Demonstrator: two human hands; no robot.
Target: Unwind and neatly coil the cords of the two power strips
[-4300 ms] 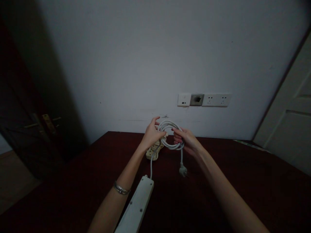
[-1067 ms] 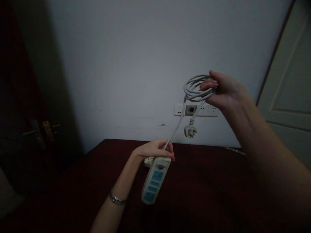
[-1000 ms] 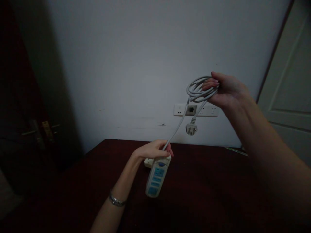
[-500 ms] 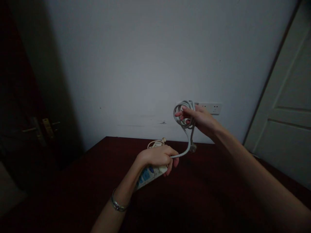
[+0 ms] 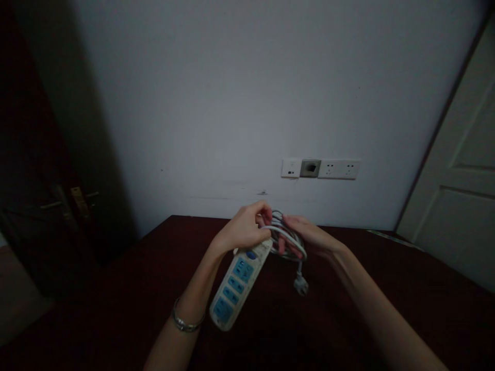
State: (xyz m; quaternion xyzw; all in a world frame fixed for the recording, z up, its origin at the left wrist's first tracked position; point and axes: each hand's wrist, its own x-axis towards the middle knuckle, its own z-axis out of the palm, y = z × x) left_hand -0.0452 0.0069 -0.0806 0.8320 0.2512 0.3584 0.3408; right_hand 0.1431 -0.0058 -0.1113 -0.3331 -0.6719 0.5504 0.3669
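A white power strip (image 5: 243,286) with blue sockets and a dark blue switch slants down toward the lower left, just below my left hand (image 5: 246,226). My left hand is closed, pinching the grey-white power cord (image 5: 289,234) where it leaves the top end of the strip. The cord is wound into a loose coil between both hands. My right hand (image 5: 311,236) grips this coil from the right, its fingers passing through the loops. From the underside of the coil dangles the plug (image 5: 300,284).
Beneath my hands is a dark red tabletop (image 5: 162,288), its far edge against a pale wall (image 5: 216,103). Wall sockets (image 5: 338,169) are mounted above the table. A white door (image 5: 464,190) stands at the right; a dark door with a handle (image 5: 52,205) is at the left.
My right hand has come down and toward me with the coil, meeting my left hand. The left hand has risen slightly, and the strip's socket face is now more exposed.
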